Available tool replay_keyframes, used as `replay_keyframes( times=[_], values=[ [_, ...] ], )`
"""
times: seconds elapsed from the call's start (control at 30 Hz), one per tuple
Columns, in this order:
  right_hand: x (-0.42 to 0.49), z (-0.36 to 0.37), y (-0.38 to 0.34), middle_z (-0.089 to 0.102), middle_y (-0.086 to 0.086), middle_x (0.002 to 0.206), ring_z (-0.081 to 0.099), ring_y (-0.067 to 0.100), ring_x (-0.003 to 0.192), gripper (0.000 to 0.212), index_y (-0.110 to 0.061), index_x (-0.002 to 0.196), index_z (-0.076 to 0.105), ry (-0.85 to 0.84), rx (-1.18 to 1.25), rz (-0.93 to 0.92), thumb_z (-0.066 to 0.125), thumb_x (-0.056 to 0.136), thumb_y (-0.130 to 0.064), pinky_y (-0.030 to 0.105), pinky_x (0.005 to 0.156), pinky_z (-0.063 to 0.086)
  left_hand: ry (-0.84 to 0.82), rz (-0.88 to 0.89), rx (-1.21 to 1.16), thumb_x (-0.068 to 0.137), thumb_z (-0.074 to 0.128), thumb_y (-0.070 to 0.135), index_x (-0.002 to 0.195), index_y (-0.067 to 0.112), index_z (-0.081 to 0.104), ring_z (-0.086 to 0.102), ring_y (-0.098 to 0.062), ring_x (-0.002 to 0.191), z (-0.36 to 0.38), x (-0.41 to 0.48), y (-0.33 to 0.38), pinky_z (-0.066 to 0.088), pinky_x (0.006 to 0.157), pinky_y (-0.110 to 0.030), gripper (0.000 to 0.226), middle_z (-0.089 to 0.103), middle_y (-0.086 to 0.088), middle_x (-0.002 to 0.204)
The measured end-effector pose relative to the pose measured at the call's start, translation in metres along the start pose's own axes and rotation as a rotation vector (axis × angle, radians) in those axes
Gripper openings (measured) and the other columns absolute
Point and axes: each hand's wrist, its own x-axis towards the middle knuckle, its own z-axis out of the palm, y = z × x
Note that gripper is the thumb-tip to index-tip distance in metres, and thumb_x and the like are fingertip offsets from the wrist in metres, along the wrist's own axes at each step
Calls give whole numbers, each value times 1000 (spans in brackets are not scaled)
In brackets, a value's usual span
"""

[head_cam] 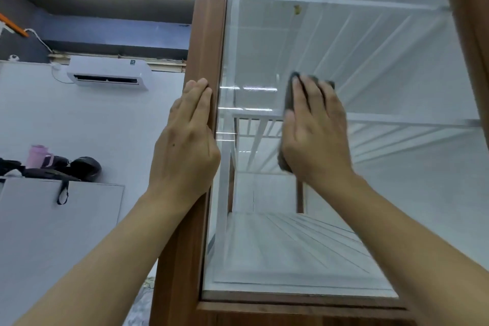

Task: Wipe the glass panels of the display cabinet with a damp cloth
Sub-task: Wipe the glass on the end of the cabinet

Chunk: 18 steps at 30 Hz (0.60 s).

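Note:
The display cabinet has a brown wooden frame [205, 34] around a tall glass panel [370, 66], with white wire shelves visible inside. My right hand [316, 130] lies flat with straight fingers, pressing a dark grey cloth [289, 98] against the glass near the panel's left-centre. The cloth shows past my fingertips and along the thumb side, the rest is hidden under my palm. My left hand [186, 137] rests flat on the left wooden post of the frame, fingers straight and pointing up.
A small yellowish speck [297, 9] sits high on the glass. To the left are a white wall with an air conditioner [109, 73], a grey cabinet [60, 219] with a pink bottle [37, 156] and dark bags on top. Ceiling tube lights run overhead.

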Motion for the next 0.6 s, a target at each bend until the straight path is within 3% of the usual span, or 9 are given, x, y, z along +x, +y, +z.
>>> replay_keyframes(
  times=[0.07, 0.13, 0.23, 0.3, 0.4, 0.5, 0.53, 0.6],
  values=[
    [19, 12, -36, 18, 7, 169, 9, 26, 156, 63, -10, 162, 20, -20, 40, 28, 21, 103, -31, 43, 127, 3, -2, 1, 25, 99, 25, 13, 154, -2, 37, 24, -24, 156, 0, 0, 1, 28, 126, -46, 59, 34, -13, 164],
    [-14, 19, -56, 21, 7, 169, 9, 26, 157, 62, -8, 162, 23, -33, 46, -96, 27, 104, -31, 43, 129, 7, 1, 0, 46, 99, 30, 9, 154, -3, 37, 24, -24, 155, 1, 0, 2, 28, 125, -46, 56, 33, -14, 164],
    [-106, 7, -41, 26, 5, 168, 16, 23, 157, 61, -9, 160, 30, -91, 5, -286, 36, 103, -31, 42, 126, 19, -2, -8, 66, 104, 31, 20, 155, 0, 36, 23, -24, 155, 2, -2, 5, 24, 127, -43, 55, 32, -13, 165],
    [-122, -6, -7, 30, 4, 167, 22, 23, 156, 62, -9, 159, 34, -127, -13, -314, 37, 102, -33, 43, 122, 24, -7, -6, 90, 105, 30, 25, 156, 0, 33, 21, -24, 155, 2, -3, 6, 20, 127, -42, 57, 30, -14, 165],
    [-60, -8, 22, 38, 8, 162, 28, 28, 152, 60, -7, 156, 40, -17, -2, -121, 31, 102, -33, 47, 122, 24, -21, -13, 116, 106, 27, 24, 158, 2, 29, 17, -23, 157, 4, -5, 7, 16, 128, -42, 57, 25, -13, 167],
    [13, 3, -4, 28, 9, 166, 17, 28, 154, 62, -9, 160, 30, 44, 27, 85, 24, 102, -31, 44, 127, 8, -34, -17, 120, 105, 25, 23, 159, 3, 27, 14, -20, 157, 5, -5, 7, 15, 129, -41, 57, 23, -11, 168],
    [12, 10, -21, 25, 10, 167, 14, 29, 155, 62, -8, 160, 28, 17, 45, 35, 26, 102, -29, 44, 129, 4, -28, -25, 118, 105, 26, 24, 159, 3, 28, 14, -19, 157, 5, -5, 7, 16, 129, -42, 57, 23, -10, 168],
    [-35, 17, -44, 26, 10, 167, 13, 28, 157, 60, -6, 160, 28, -60, 51, -237, 33, 104, -27, 46, 128, 10, -10, -44, 125, 104, 28, 24, 159, 3, 30, 15, -18, 157, 4, -3, 8, 17, 128, -40, 58, 25, -9, 168]
  ],
)
